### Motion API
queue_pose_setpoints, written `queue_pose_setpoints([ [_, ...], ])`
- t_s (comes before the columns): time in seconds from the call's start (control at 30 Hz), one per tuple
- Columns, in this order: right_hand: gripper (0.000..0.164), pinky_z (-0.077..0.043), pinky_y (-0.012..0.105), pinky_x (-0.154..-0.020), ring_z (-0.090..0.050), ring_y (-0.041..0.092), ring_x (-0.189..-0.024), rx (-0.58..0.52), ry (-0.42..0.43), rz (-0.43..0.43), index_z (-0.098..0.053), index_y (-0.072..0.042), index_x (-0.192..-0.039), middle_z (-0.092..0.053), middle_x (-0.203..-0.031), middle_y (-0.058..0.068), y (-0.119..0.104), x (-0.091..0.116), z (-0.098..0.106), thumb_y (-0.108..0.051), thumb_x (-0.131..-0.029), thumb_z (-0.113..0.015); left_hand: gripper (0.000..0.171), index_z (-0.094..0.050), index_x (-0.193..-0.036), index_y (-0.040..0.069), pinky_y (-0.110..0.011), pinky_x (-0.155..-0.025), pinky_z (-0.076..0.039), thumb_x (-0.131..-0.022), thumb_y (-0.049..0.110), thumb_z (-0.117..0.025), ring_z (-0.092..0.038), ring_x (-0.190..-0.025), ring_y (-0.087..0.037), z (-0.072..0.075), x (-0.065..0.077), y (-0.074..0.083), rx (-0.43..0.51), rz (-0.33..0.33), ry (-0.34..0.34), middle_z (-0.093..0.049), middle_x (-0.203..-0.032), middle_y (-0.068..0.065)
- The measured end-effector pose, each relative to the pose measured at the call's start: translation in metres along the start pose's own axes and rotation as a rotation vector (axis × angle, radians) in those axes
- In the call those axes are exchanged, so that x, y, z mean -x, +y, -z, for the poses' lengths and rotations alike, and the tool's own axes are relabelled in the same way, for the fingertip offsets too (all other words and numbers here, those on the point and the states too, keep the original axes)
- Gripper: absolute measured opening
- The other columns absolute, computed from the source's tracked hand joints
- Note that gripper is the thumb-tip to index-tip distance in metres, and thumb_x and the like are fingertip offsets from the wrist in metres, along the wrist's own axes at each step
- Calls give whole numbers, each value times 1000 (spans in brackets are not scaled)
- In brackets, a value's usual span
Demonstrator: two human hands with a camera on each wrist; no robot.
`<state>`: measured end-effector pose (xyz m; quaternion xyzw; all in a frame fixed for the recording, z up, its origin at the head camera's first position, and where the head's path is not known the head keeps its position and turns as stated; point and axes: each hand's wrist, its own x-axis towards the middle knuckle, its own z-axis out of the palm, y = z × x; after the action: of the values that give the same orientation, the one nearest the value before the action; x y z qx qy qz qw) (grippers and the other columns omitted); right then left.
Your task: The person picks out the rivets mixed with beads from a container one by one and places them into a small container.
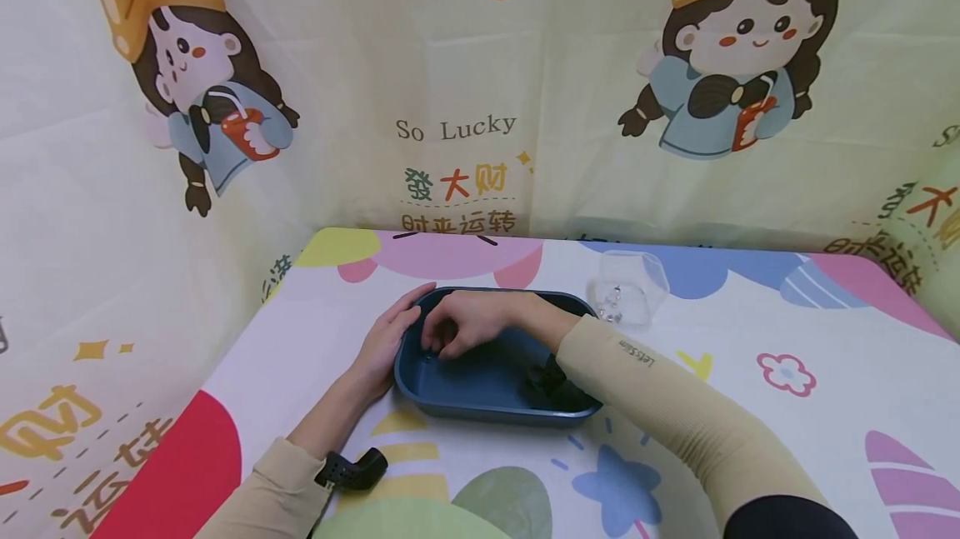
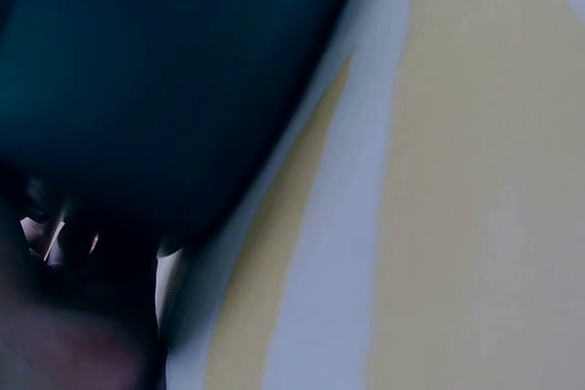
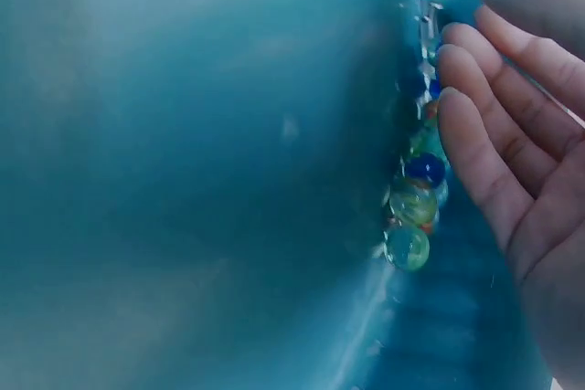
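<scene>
A deep blue basin [image 1: 480,372] with rounded corners sits on the table. My left hand [image 1: 382,343] holds its left end, thumb near the rim and fingers along the outside. In the left wrist view the basin's wall [image 2: 137,89] fills the upper left, and that hand [image 2: 64,335] is dark and blurred. Inside the basin, my right hand [image 1: 468,322] reaches to the left end, its fingers loosely bent. The right wrist view shows several glass marbles [image 3: 411,203], green, blue and clear, gathered along the basin's edge beside the fingertips [image 3: 454,102]. No marble shows in the fingers.
Behind the basin's right corner stands a clear plastic box [image 1: 637,289] with several small clear pieces [image 1: 611,306] in it. A patterned cloth [image 1: 750,439] covers the table. A printed curtain [image 1: 570,106] hangs behind. Dark wrist cameras [image 1: 352,470] are on both wrists.
</scene>
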<state>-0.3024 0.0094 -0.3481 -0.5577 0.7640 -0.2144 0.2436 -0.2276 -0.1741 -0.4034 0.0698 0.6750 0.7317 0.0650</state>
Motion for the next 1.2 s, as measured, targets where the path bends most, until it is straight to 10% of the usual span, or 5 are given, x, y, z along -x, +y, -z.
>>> queue_pose_setpoints([
  [1.2, 18, -50, 17, -82, -59, 8, -85, 203, -68, -58, -74, -13, -112, -65, -96, -8, -15, -3, -7, -14, -94, -73, 44, -46, -152, 18, -26, -107, -41, -110, 21, -33, -40, -140, -23, 0, 1, -1, 34, 30, 10, -40, -156, -4],
])
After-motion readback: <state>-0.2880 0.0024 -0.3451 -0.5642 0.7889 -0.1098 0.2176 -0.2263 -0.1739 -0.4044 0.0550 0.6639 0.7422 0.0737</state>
